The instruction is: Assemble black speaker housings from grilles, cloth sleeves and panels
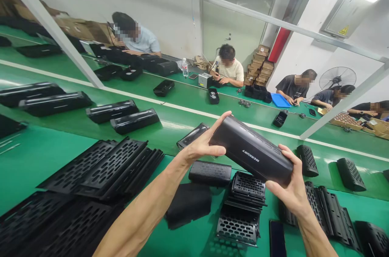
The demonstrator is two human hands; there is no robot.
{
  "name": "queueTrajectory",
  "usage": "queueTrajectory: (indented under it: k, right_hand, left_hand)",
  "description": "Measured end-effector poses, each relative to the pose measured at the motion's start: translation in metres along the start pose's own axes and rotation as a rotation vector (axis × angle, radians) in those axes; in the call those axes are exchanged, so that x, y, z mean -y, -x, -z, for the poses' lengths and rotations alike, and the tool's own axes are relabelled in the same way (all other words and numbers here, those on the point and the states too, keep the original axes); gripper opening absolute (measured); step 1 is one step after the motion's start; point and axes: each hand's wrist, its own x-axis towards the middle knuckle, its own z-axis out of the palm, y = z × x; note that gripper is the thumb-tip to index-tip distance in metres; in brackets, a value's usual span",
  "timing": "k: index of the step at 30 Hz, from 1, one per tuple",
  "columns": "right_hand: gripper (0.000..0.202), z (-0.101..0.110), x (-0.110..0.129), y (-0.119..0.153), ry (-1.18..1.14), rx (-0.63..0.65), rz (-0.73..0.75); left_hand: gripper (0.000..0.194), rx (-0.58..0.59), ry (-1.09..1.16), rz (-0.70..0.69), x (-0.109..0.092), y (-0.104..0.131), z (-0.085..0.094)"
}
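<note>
A black speaker housing (249,152) with "MERKURY" in white letters is held up, tilted, over the green bench. At its left end my left hand (206,141) is closed on it, the thumb lying along the front. My right hand (290,182) grips the other end, with fingers over the top and thumb below. Below the housing stands a stack of black perforated grille panels (238,224). Another black housing (209,173) rests just behind that stack. A dark curved shell (189,205) lies beside my left forearm.
More grille panels (112,168) are piled at left, others (330,212) at right near a phone (277,238). Black housings (123,111) sit along the green line (170,123). Metal posts (56,26) rise beyond it. Several co-workers (231,70) sit across the line.
</note>
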Motion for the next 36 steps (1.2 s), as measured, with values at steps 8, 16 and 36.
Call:
queueTrajectory:
  k: [8, 16, 36]
  right_hand:
    - [0.103, -0.008, 0.008, -0.003, -0.099, 0.008, -0.009]
    - [0.081, -0.013, 0.011, -0.001, -0.07, -0.021, 0.021]
    - [0.071, 0.005, 0.008, 0.001, 0.095, -0.026, 0.154]
  left_hand:
    - [0.1, -0.051, 0.135, -0.074, 0.003, 0.001, -0.005]
    - [0.109, 0.016, 0.071, -0.03, 0.001, 0.004, 0.007]
    - [0.109, -0.156, 0.165, -0.129, 0.025, 0.013, -0.016]
